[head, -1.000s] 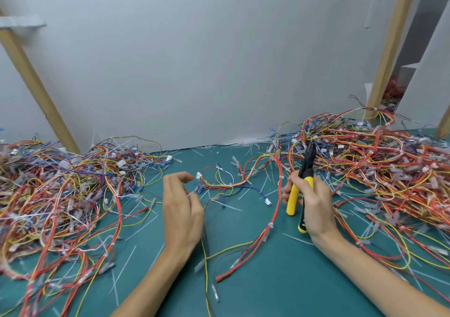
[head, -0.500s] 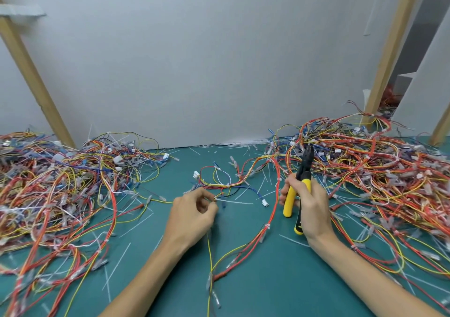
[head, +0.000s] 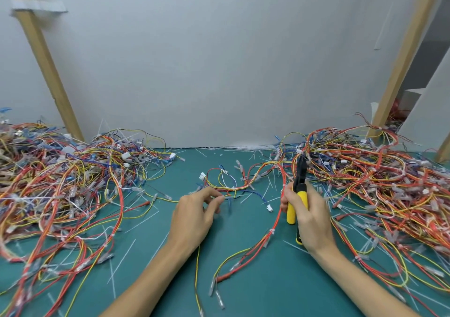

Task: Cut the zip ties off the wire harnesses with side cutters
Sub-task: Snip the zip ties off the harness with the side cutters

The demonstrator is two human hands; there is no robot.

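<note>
Gripping side cutters [head: 300, 185], right hand [head: 313, 219], left hand [head: 194, 215] by harness [head: 239, 187]

Left hand [head: 194, 215] with fingers half curled at a small wire harness [head: 226, 187], grip unclear, right hand [head: 310, 217] gripping yellow-handled side cutters [head: 300, 182] tips up, left pile [head: 60, 182] and right pile [head: 377, 178] of tangled harnesses, cut zip ties [head: 140, 220] strewn over the green table [head: 267, 280]

hands [head: 194, 215] [head: 314, 219] 2 | side cutters [head: 300, 195] 1 | wire piles [head: 60, 182] [head: 379, 175] 2
</note>
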